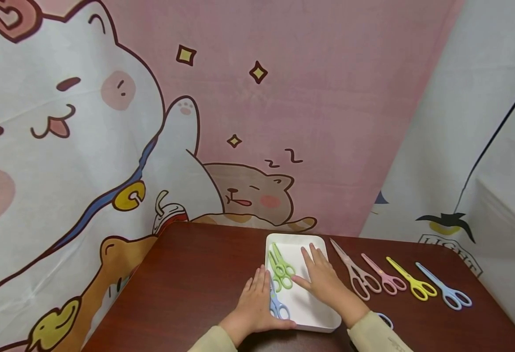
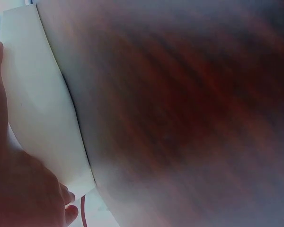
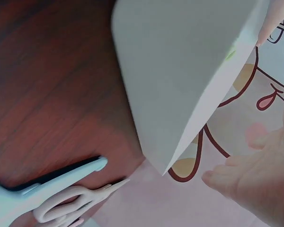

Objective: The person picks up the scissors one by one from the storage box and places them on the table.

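Observation:
A white tray (image 1: 301, 320) stands on the table, holding green scissors (image 1: 279, 266) and blue scissors (image 1: 277, 307). The green ones look like two overlapping pairs. My left hand (image 1: 254, 304) lies along the tray's left side with fingers straight and the thumb stretched along the near rim, partly covering the blue scissors. Over the right part of the tray my right hand (image 1: 323, 281) is spread, fingers apart, holding nothing. The left wrist view shows the tray's outer wall (image 2: 38, 85) beside the left hand (image 2: 23, 184). In the right wrist view the right hand (image 3: 255, 179) is apart from the tray wall.
Right of the tray lie large beige-pink scissors (image 1: 356, 271), pink scissors (image 1: 385, 276), yellow scissors (image 1: 411, 278) and light blue scissors (image 1: 444, 286) in a row. Another blue handle (image 1: 386, 320) shows beside the right sleeve. A cartoon-printed cloth (image 1: 327, 122) hangs behind the brown table (image 1: 187, 283).

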{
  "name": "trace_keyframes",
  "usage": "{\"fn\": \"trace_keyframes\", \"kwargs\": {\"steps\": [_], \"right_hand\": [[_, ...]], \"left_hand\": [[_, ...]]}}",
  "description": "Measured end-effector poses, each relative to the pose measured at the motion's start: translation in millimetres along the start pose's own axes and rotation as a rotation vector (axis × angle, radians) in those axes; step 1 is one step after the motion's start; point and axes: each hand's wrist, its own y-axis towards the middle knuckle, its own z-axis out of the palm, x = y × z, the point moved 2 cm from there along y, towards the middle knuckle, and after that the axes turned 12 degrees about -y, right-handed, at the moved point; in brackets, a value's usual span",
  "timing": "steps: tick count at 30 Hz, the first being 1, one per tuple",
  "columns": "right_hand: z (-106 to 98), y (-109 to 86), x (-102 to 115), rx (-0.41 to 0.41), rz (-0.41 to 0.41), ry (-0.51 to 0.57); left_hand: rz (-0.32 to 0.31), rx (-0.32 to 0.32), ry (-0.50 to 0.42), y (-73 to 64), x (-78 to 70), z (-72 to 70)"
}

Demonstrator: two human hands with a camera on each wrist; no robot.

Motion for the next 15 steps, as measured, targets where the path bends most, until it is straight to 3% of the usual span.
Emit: {"fn": "trace_keyframes", "kwargs": {"steps": [8,15], "right_hand": [[4,11.3,8,0.008,0.005,0.037],[4,21.2,18,0.066,0.043,0.092]], "left_hand": [[0.008,-0.013,0.013,0.8,3.1,5.6],[0.023,-0.048,0.032,1.9,6.6,11.1]]}}
